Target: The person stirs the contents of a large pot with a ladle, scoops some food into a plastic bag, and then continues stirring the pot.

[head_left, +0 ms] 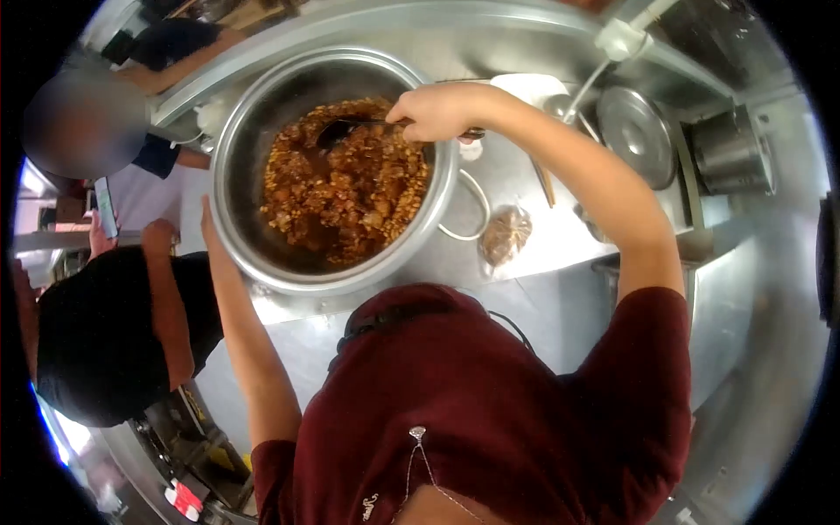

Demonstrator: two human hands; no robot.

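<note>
A large, deep metal pot (pixel 234 229) holds a chunky reddish-brown stew (pixel 350 197) with many small yellow, bean-like pieces. My right hand (pixel 435 112) is closed around the handle of a dark ladle (pixel 335 133), reaching in over the pot's right rim. The ladle's bowl rests in the upper part of the stew, partly covered by it. At the pot's left side, my left hand (pixel 208 220) grips the outer wall near the rim; most of its fingers are hidden.
Right of the pot lie a pale loop (pixel 484 214), a tied clear bag of brown contents (pixel 506 238) and chopsticks (pixel 544 182). Farther right are a round metal lid (pixel 637 131) and a steel pot (pixel 731 153). A person in black (pixel 114 337) stands close on the left, near a phone (pixel 106 207).
</note>
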